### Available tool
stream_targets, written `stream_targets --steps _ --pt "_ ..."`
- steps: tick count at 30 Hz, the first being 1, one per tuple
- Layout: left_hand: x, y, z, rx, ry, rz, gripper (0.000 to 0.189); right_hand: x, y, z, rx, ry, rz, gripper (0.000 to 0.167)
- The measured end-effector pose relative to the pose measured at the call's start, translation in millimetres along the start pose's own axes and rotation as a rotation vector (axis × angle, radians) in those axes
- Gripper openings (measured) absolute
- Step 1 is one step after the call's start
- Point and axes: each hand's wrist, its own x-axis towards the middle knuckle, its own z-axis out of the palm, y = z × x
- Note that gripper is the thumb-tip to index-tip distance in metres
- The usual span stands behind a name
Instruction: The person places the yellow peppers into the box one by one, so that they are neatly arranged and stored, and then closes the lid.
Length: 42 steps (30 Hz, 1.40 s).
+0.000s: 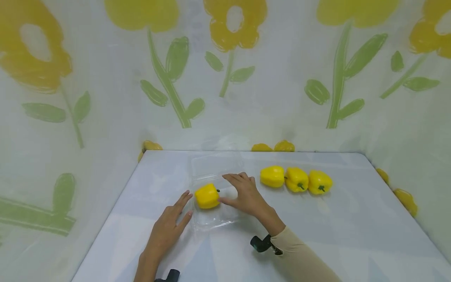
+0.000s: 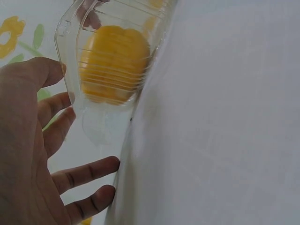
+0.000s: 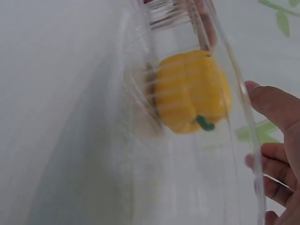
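Note:
A yellow bell pepper (image 1: 207, 196) with a short green stem lies on its side in an unlidded clear plastic container (image 1: 211, 224). Its hinged lid (image 1: 215, 163) is folded back, away from me. My left hand (image 1: 170, 224) is at the container's left side, fingers loosely spread. In the left wrist view, its thumb and two fingers (image 2: 57, 105) reach the clear rim. Over the right part of the container my right hand (image 1: 244, 194) has thumb and fingers apart, nothing between them. The right wrist view shows its thumb (image 3: 269, 101) right at the rim, beside the pepper (image 3: 192, 91).
Three more yellow bell peppers, a left one (image 1: 272, 176), a middle one (image 1: 297, 179) and a right one (image 1: 320, 182), sit in a row to the right of the container. The white table (image 1: 317, 235) ends at a flower-printed curtain (image 1: 267, 109) behind and at both sides.

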Motion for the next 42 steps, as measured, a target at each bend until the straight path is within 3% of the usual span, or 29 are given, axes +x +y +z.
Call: stream_targets --steps 7,26,42 --pt "2.5 -1.7 -0.2 0.010 -0.002 0.005 0.057 -11.0 11 -20 0.038 0.064 0.044 0.071" --pt "-0.5 0.6 -5.2 0.008 -0.043 -0.027 0.058 -32.6 49 -54 -0.034 0.190 0.064 0.060" --pt "-0.6 0.1 3.4 -0.012 -0.038 -0.026 0.057 -55.3 83 -80 -0.098 0.229 0.172 0.058"
